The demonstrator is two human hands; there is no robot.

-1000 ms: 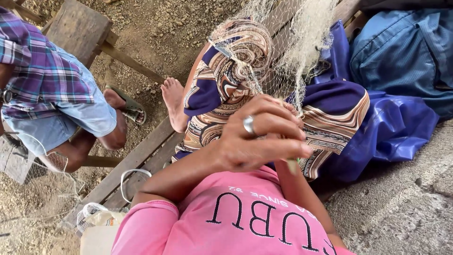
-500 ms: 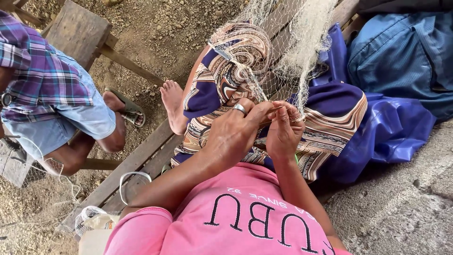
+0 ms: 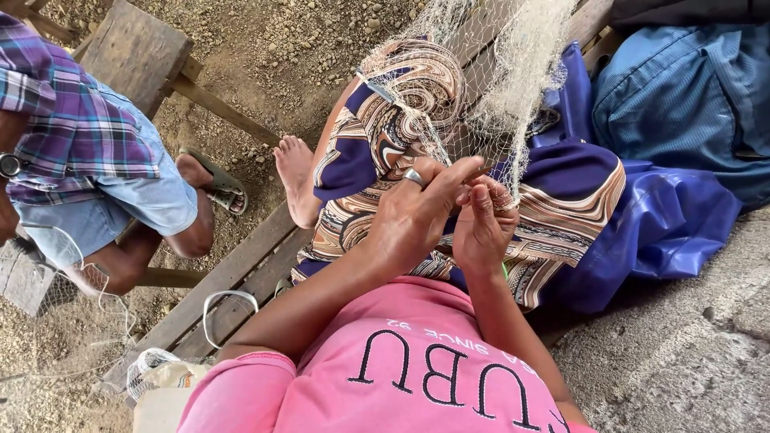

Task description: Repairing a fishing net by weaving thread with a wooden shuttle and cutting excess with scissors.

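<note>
A pale fishing net hangs down from the top over my patterned skirt. My left hand, with a ring on one finger, pinches net strands between thumb and forefinger. My right hand sits right beside it, fingers closed on the same strands, with a thin green thing showing just below it. Both hands meet over my lap, above my pink shirt.
I sit on a wooden plank bench on gravel ground. Another person in a plaid shirt and denim shorts sits at left near a wooden stool. Blue plastic sheeting and a blue bag lie at right.
My left hand has moved away from the camera toward the net. The right hand came out from behind it, and both now pinch the net strands together.
</note>
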